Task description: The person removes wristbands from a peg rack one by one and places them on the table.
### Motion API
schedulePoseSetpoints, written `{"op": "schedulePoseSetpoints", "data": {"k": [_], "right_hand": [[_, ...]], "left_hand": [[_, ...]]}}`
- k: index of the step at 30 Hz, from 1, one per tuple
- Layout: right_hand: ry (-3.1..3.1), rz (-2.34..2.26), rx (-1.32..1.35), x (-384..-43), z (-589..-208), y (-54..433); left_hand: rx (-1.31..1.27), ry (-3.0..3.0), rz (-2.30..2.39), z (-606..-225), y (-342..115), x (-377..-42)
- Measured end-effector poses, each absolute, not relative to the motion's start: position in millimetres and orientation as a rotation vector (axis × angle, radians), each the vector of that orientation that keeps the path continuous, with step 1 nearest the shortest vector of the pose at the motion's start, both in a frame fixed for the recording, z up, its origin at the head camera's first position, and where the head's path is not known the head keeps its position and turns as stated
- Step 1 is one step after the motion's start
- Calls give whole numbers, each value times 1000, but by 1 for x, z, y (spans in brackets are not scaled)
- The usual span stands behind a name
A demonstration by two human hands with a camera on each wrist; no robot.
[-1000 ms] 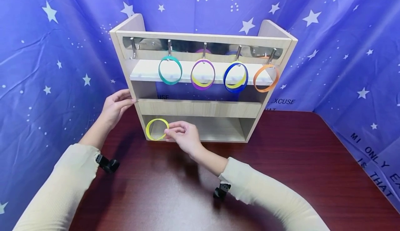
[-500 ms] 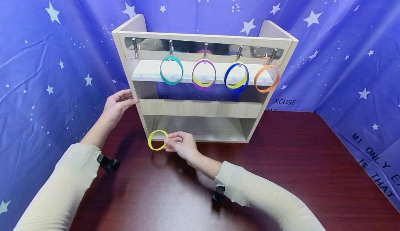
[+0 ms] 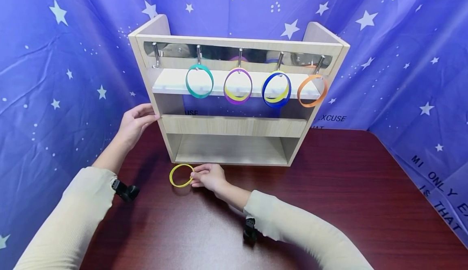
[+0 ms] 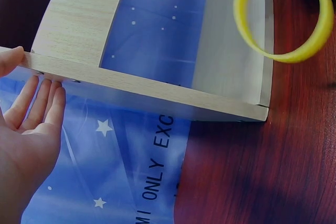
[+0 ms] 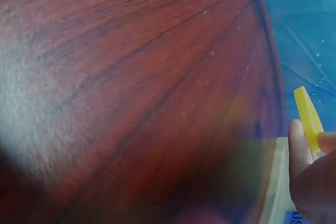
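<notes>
My right hand (image 3: 210, 177) pinches a thin yellow ring (image 3: 172, 179) by its right side, low over the table in front of the wooden shelf (image 3: 234, 126). In the left wrist view the yellow ring (image 4: 242, 17) hangs tilted at the upper right; in the right wrist view its yellow band (image 5: 304, 106) shows edge-on between thumb and fingers. My left hand (image 3: 133, 124) rests on the shelf's left side panel. In the left wrist view its thumb lies at the front edge and the straight fingers (image 4: 39, 111) touch the outer face.
A metal hook rail (image 3: 175, 50) runs along the shelf's top. From its hooks hang a teal ring (image 3: 188, 86), purple (image 3: 251, 87) and yellow rings together, blue (image 3: 289, 93) and yellow together, and an orange ring (image 3: 301, 95). The leftmost hook (image 3: 156, 57) is bare. Starry blue cloth (image 3: 73, 79) surrounds the table (image 3: 347, 180).
The right hand has brought the yellow ring down and toward the person, from the shelf's lower opening to over the table in front. The left hand stays at the side panel.
</notes>
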State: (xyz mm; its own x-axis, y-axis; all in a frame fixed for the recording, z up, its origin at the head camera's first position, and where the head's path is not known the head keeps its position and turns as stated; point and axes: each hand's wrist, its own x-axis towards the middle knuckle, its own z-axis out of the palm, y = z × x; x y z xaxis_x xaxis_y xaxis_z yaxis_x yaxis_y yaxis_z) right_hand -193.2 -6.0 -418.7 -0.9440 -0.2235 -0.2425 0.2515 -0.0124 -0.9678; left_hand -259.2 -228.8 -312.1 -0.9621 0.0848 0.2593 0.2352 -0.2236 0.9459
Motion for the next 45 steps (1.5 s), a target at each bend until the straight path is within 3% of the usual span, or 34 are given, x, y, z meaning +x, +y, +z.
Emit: {"op": "schedulePoseSetpoints", "data": {"k": [14,45], "right_hand": [[1863,-1971,223,-200,-436,-17],[1986,-1907,243,-197,-436,-33]], "left_hand": [[-406,-1886,-2353,-313,-230,-261],[-389,-1874,-2363,-312,-229,-260]]}}
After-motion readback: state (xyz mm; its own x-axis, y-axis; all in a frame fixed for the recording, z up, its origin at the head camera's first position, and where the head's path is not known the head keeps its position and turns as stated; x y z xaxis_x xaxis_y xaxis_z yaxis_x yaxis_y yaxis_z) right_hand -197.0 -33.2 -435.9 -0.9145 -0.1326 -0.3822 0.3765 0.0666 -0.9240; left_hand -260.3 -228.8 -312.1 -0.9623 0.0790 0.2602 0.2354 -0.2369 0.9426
